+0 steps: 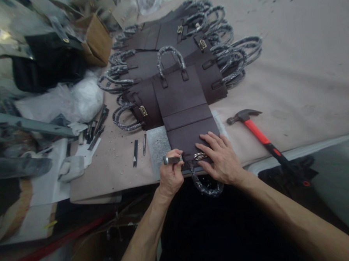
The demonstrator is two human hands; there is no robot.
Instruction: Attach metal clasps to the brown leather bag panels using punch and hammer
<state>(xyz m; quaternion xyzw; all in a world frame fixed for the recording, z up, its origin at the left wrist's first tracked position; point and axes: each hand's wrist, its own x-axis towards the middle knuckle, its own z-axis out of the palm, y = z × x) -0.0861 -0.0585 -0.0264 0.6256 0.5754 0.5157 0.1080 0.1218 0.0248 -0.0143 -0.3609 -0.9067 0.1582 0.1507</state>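
A person, seen from above along their own bare forearms, works at the near edge of a paper-covered table (299,57). A dark brown bag panel (188,124) lies unfolded in front of them, its far end over a pile of similar brown pieces (170,58), its near end over a speckled grey slab (157,145). The left hand (170,177) has its fingers closed around a short metal tool (172,160), at the panel's near left corner; the tool's tip is hard to make out, so contact with the panel is uncertain. The right hand (221,157) lies flat on the near right part, fingers slightly apart, beside a shiny metal clasp (199,156). A plastic-wrapped handle (205,189) hangs over the table edge below. To the right rests a red-and-black claw hammer (256,132); to the left, a dark strip (135,154) and a slim metal rod (144,144) lie side by side
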